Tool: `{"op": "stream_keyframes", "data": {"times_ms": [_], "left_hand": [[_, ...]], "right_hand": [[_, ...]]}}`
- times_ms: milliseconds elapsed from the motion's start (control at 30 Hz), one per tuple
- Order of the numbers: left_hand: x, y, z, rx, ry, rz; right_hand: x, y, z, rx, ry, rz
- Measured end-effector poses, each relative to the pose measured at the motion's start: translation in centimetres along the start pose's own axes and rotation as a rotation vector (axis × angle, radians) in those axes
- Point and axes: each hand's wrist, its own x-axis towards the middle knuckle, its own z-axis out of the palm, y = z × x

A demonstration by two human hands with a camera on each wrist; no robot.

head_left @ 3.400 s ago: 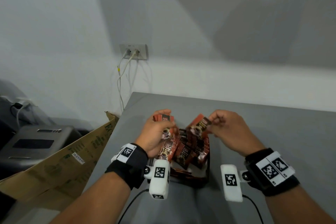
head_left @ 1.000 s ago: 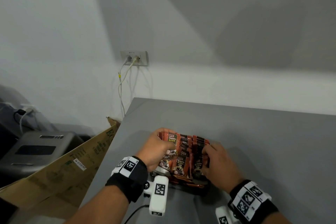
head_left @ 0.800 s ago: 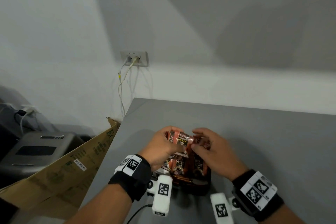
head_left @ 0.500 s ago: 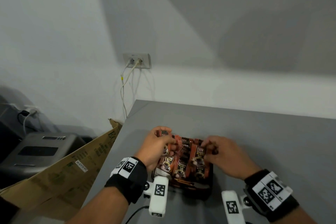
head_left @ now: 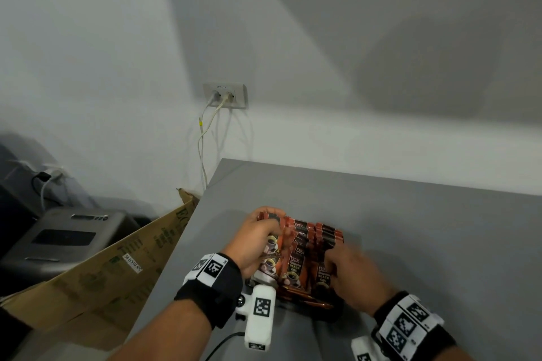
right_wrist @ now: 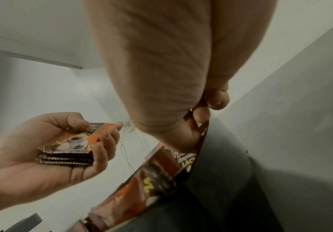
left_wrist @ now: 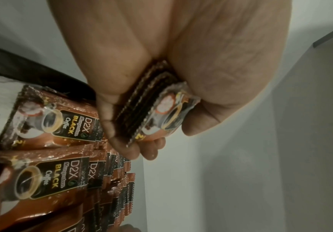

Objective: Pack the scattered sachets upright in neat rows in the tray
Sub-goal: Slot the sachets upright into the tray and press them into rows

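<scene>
Brown coffee sachets (head_left: pixel 296 264) stand upright in rows in a black tray (head_left: pixel 328 312) near the table's front edge. My left hand (head_left: pixel 255 246) hovers over the tray's left side and grips a small stack of sachets (left_wrist: pixel 151 113); the same stack (right_wrist: pixel 72 147) shows in the right wrist view. My right hand (head_left: pixel 349 272) is at the front of the right row, blurred in the head view. In the right wrist view its thumb and fingertips (right_wrist: pixel 201 114) pinch the top edge of a sachet (right_wrist: pixel 202 131) in that row. The tray's floor is hidden by the sachets.
The grey table (head_left: pixel 410 228) ends on the left close to the tray. Beyond that edge stand a cardboard box (head_left: pixel 102 267) and a grey machine (head_left: pixel 58 240). A wall socket (head_left: pixel 224 95) with hanging cables is behind.
My right hand has moved from the back of the rows toward me, to the front of the right row. The left hand still holds its stack over the tray's left side.
</scene>
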Motion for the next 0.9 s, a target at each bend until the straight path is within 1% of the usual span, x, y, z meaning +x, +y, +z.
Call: {"op": "stream_keyframes", "data": {"times_ms": [133, 200, 267, 333, 400, 433, 500, 600, 700, 733, 800, 900], "left_hand": [[-0.2, -0.2, 0.0, 0.002, -0.017, -0.001], [-0.1, -0.3, 0.0, 0.007, -0.022, -0.004], [0.1, -0.4, 0.1, 0.013, -0.044, -0.006], [0.2, -0.3, 0.4, 0.043, -0.06, 0.028], [0.3, -0.1, 0.7, 0.091, -0.07, 0.09], [0.3, 0.0, 0.9, 0.117, -0.076, 0.122], [0.4, 0.1, 1.1, 0.164, -0.085, 0.163], [0.6, 0.5, 0.7, 0.189, -0.058, 0.181], [0.9, 1.3, -1.0, 0.155, 0.066, 0.158], [1.0, 1.4, -1.8, 0.127, 0.119, 0.15], [1.2, 1.5, -3.3, 0.072, 0.211, 0.146], [1.3, 0.8, -4.6, 0.059, 0.268, 0.139]], "right_hand": [[-0.3, 0.2, -0.3, 0.062, 0.023, -0.002], [-0.4, 0.1, -1.2, 0.135, 0.072, -0.007], [-0.4, -0.5, -2.5, 0.266, 0.175, -0.024], [-0.1, -1.5, -3.9, 0.474, 0.26, -0.022], [0.5, -2.7, -5.3, 0.631, 0.241, -0.022], [0.9, -3.2, -5.9, 0.651, 0.209, -0.034], [1.7, -4.1, -6.7, 0.636, 0.153, -0.063], [2.9, -5.1, -7.3, 0.594, 0.167, -0.07], [4.0, -5.3, -7.3, 0.569, 0.196, -0.002], [4.2, -5.3, -7.1, 0.546, 0.168, 0.029], [4.6, -5.6, -6.1, 0.426, 0.081, 0.058], [5.2, -6.7, -3.8, 0.291, -0.042, 0.028]]}}
